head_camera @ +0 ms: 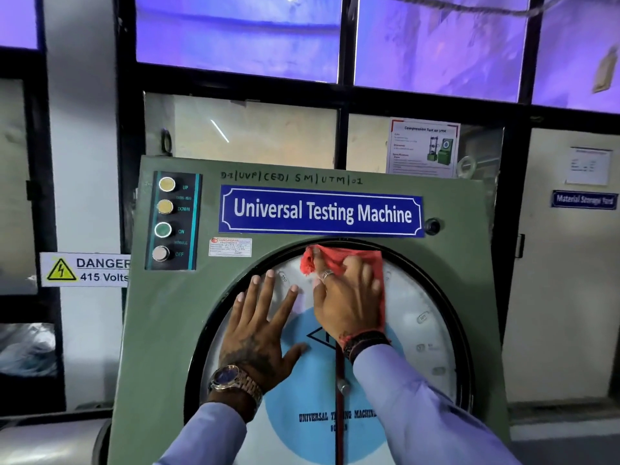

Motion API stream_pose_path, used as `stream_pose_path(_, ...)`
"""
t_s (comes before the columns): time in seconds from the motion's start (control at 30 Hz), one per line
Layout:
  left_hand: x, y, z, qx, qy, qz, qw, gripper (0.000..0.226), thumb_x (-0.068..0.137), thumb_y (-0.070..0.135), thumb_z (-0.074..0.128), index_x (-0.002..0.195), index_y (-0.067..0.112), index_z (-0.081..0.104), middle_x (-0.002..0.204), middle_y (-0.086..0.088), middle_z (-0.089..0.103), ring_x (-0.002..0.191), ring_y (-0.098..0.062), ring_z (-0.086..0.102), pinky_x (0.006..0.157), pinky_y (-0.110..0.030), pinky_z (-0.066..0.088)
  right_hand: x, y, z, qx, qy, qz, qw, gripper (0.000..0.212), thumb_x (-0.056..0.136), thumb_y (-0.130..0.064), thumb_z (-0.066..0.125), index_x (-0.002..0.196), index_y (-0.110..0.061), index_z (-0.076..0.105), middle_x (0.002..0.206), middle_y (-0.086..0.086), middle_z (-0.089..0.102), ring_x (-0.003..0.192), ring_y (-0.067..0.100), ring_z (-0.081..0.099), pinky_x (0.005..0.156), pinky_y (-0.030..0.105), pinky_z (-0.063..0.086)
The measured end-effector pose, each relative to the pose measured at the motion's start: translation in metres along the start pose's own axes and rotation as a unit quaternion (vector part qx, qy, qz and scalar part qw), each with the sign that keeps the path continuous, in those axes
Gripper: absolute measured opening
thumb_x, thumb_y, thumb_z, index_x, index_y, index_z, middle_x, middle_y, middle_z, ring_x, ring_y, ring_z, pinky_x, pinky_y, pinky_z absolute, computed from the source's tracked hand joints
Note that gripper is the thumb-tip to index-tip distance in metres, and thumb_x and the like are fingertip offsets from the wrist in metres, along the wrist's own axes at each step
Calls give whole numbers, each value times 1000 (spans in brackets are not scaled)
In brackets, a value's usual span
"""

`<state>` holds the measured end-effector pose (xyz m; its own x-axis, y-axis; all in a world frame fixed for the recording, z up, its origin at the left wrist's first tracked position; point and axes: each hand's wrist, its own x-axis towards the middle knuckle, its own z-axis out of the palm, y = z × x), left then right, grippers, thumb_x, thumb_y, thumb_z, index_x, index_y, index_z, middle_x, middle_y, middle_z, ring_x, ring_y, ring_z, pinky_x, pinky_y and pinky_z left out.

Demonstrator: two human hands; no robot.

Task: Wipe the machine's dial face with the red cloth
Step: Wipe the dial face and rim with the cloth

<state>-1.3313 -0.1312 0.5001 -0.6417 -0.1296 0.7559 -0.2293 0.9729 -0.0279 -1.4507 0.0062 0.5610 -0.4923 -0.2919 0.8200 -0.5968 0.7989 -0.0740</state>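
Note:
A large round dial face [416, 317], white with a blue centre and a black rim, fills the lower front of the green machine [161, 330]. My right hand [347, 297] presses the red cloth [339, 258] flat against the top of the dial, just under the rim; the cloth shows above and to the right of the fingers. My left hand [261, 327] lies flat on the dial's upper left with fingers spread and nothing in it. A red pointer [339, 414] runs down the dial's middle.
A blue "Universal Testing Machine" plate [320, 211] sits above the dial. Four push buttons [163, 219] marked UP, DOWN, ON, OFF stand at the upper left. A danger sign [85, 270] hangs on the wall at left. Windows and posters are behind.

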Motion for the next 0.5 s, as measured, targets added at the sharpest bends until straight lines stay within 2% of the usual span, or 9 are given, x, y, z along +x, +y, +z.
stream_pose_path(0.07, -1, -2, -9, -6, -28, 7, 1000, 108, 84, 66, 74, 174, 34, 23, 183, -11, -4, 169, -40, -3, 136, -58, 20, -3, 7, 0, -6, 4, 30, 1000, 67, 95, -49, 63, 156, -63, 37, 160, 14, 34, 142, 43, 39, 113, 59, 39)
stream_pose_path(0.13, -5, -5, -24, -23, -63, 5, 998, 105, 86, 53, 76, 174, 28, 25, 182, -10, -3, 170, -39, 0, 135, -57, 25, -6, 10, 1, 6, -20, 43, 999, 64, 100, -49, 62, 157, -63, 35, 171, 16, 22, 155, 48, 27, 125, 65, 28)
stream_pose_path(0.17, -7, -6, -32, -36, -69, -5, 997, 100, 89, 47, 76, 173, 24, 28, 183, -12, 6, 170, -40, 10, 133, -55, 30, -7, 11, 1, 8, -25, 37, 999, 62, 104, -45, 58, 159, -61, 33, 169, 17, 27, 155, 49, 28, 126, 64, 29)
stream_pose_path(0.23, -12, -8, -51, -56, -36, -34, 997, 90, 90, 37, 79, 168, 14, 42, 175, -20, 34, 160, -44, 38, 124, -54, 45, -9, 16, -3, 13, -14, -2, 1000, 63, 104, -31, 44, 163, -52, 32, 152, 18, 49, 142, 48, 43, 118, 60, 42)
stream_pose_path(0.3, -20, -13, -69, -60, 7, -70, 996, 80, 91, 36, 77, 162, 8, 51, 164, -21, 50, 149, -44, 52, 117, -53, 52, -10, 18, -9, 106, -4, -40, 993, 73, 96, -28, 34, 168, -42, 29, 135, 13, 62, 128, 40, 54, 107, 54, 52)
stream_pose_path(0.33, -25, -16, -76, -68, 30, -92, 993, 77, 92, 39, 72, 159, 7, 53, 159, -21, 53, 145, -44, 55, 114, -53, 53, -11, 17, -8, 192, -4, -47, 980, 76, 97, -22, 37, 170, -36, 26, 132, 7, 65, 124, 33, 58, 107, 49, 54)
stream_pose_path(0.4, -37, -23, -93, -89, 72, -145, 983, 75, 93, 48, 61, 154, 4, 56, 153, -22, 56, 139, -44, 58, 113, -53, 54, -13, 8, -13, 417, -16, 9, 909, 72, 99, -12, 53, 168, -22, 35, 128, -5, 69, 116, 14, 65, 108, 36, 53)
stream_pose_path(0.43, -45, -27, -101, -87, 85, -172, 978, 76, 95, 52, 54, 153, 2, 57, 150, -23, 57, 138, -44, 58, 114, -53, 53, -14, 1, -19, 518, -35, 72, 851, 64, 96, -23, 61, 159, -20, 49, 126, -6, 73, 111, 11, 69, 105, 33, 55)
stream_pose_path(0.5, -62, -39, -119, -76, 105, -216, 968, 79, 97, 57, 44, 150, 0, 57, 146, -24, 58, 136, -46, 58, 114, -56, 52, -22, -14, -31, 672, -46, 193, 713, 49, 78, -46, 70, 122, -25, 72, 107, -3, 81, 94, 15, 75, 93, 36, 59)
